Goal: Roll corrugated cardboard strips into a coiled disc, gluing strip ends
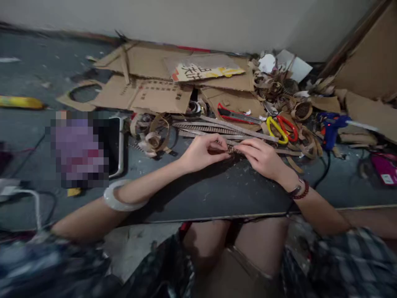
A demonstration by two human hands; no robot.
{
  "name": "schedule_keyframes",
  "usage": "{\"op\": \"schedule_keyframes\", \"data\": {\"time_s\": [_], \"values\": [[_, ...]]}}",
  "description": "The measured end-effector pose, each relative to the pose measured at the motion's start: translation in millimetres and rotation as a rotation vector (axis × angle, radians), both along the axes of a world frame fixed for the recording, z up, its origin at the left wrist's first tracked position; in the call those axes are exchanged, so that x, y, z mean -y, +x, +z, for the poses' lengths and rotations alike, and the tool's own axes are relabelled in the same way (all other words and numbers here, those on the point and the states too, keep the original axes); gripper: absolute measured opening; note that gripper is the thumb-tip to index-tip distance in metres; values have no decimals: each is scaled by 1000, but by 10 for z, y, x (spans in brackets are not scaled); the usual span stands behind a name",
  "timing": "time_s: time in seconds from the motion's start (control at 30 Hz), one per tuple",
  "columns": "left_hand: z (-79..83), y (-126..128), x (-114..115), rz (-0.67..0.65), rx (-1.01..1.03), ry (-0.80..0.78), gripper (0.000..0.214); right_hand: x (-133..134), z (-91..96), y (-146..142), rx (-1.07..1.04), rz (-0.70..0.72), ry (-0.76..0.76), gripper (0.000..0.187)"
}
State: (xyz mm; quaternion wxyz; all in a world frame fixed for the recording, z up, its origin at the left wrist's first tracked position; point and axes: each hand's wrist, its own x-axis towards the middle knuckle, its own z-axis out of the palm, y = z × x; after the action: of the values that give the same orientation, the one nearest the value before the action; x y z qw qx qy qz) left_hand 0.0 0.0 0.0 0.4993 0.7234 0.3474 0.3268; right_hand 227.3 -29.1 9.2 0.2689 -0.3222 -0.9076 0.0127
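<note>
Fingertips of left hand (203, 154) and right hand (263, 158) pinch a corrugated cardboard strip (231, 150); I'd hold it flat, grips close.

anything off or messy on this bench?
Nothing looks damaged, just cluttered. Curled brown cardboard offcuts and crumbs litter the dark worktop. A red utility knife and yellow-and-red-handled scissors lie loose among the scraps, close behind the thin corrugated cardboard strip pinched by the left hand and right hand.
</note>
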Motion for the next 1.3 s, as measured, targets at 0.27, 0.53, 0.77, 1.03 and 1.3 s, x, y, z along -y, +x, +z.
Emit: {"op": "schedule_keyframes", "data": {"time_s": [0.27, 0.53, 0.77, 1.03, 1.3], "values": [[21, -4, 5, 71, 74, -58, 27, -50, 4, -14, -49, 12, -37, 28], [65, 19, 23, 103, 133, -108, 29, -40, -1, -17, -98, 31, -38, 26], [59, 22, 24, 114, 127, -89, 30, -35, 3, -33, -113, 36, -28, 24], [57, 19, 21, 115, 130, -85, 29, -39, 13, -24, -94, 34, -4, 25], [54, 29, 24, 126, 134, -104, 29, -36, -1, -29, -84, 24, -20, 25]]}}
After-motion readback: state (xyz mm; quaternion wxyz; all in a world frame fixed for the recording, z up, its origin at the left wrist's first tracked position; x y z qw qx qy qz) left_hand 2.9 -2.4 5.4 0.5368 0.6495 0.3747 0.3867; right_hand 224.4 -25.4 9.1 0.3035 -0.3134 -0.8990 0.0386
